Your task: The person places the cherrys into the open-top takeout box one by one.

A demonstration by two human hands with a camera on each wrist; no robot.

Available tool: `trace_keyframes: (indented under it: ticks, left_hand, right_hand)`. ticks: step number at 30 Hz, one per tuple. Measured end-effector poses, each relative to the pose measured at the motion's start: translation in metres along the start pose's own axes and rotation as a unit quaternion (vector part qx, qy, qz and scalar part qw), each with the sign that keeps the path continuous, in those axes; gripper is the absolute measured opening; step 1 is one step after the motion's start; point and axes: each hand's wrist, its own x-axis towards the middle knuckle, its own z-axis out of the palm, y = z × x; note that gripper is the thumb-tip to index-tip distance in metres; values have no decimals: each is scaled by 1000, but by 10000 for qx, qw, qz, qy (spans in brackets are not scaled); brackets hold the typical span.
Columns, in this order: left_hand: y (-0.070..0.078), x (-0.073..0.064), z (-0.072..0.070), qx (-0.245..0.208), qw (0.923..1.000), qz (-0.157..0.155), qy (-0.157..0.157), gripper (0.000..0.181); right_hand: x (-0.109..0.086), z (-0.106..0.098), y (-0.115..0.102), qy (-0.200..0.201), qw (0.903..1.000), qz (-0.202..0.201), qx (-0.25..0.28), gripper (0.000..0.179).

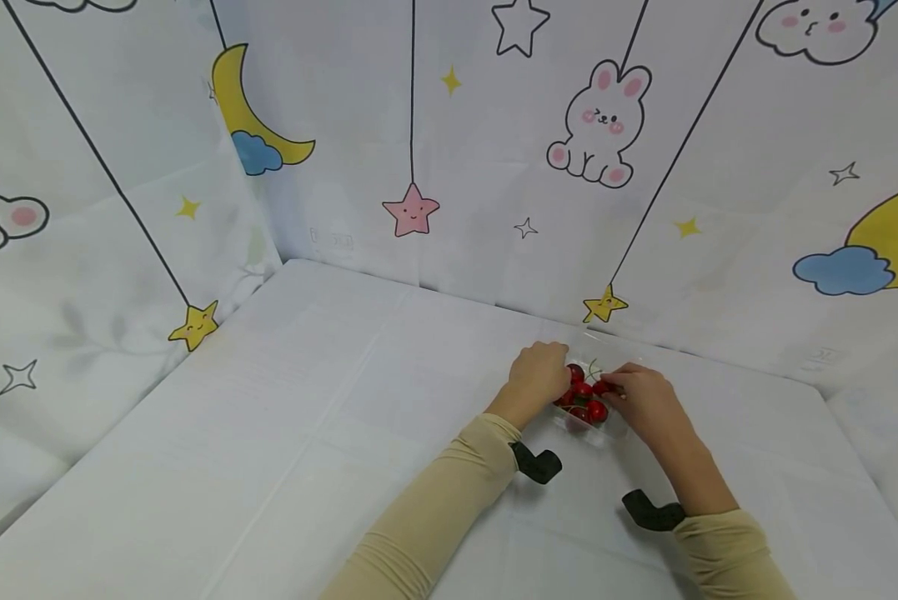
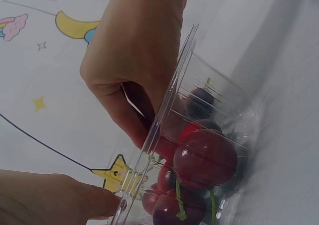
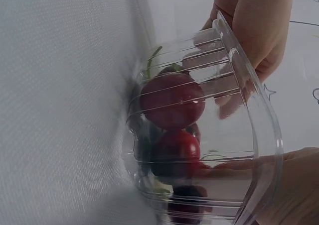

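Observation:
A clear plastic box (image 1: 606, 429) of dark red cherries (image 1: 579, 390), some with green stems, rests on the white table. My left hand (image 1: 540, 375) is at the box's left side and holds its rim; in the left wrist view its thumb (image 2: 102, 202) lies against the rim. From the right, my right hand (image 1: 647, 400) reaches over the rim into the box. Its thumb and fingers pinch a cherry (image 1: 603, 387) at the right of the pile. The right wrist view shows cherries (image 3: 172, 100) through the ribbed wall (image 3: 234, 150); the fingertips are partly hidden.
The white-covered table (image 1: 328, 400) stretches to the left and front. Behind it hangs a white cloth (image 1: 343, 100) printed with stars, moons and a rabbit. A black wrist mount (image 1: 537, 463) is on the left wrist, another black mount (image 1: 653, 511) on the right.

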Motion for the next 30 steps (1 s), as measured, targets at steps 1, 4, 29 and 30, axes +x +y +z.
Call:
trace_keyframes:
  ticks: [1, 4, 29, 30]
  left_hand:
    - [1, 0, 0, -10, 10000, -2, -7, 35]
    - [2, 0, 1, -5, 10000, 14, -5, 35]
    - [2, 1, 1, 64, 9999, 63, 54, 27]
    - [2, 1, 1, 44, 9999, 63, 64, 28]
  right_hand:
    - [-1, 1, 0, 7, 10000, -4, -20, 32]
    - [-2, 1, 0, 27, 9999, -32, -104, 30]
    - [-15, -35, 20, 1735, 9840, 287, 293, 32]
    - [-15, -35, 23, 1754, 9832, 387, 337, 35]
